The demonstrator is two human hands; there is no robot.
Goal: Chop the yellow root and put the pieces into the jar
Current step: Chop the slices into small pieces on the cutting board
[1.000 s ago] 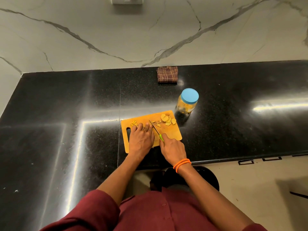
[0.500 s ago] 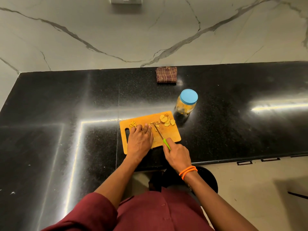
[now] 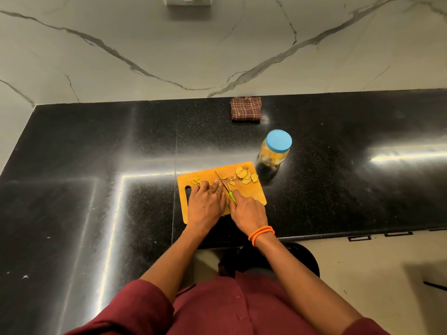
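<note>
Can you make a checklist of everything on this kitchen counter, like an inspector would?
Surface: black speckled counter, shiny with light glare.
Job's things: orange cutting board with yellow root pieces and strips; knife with green handle; jar, blue lid on, yellow contents inside.
Clutter: folded checked cloth by the wall.
Hands: left hand presses down on the board; right hand grips the knife.
Cables: nothing seen.
Surroundings: marble wall with a socket plate; pale floor.
</note>
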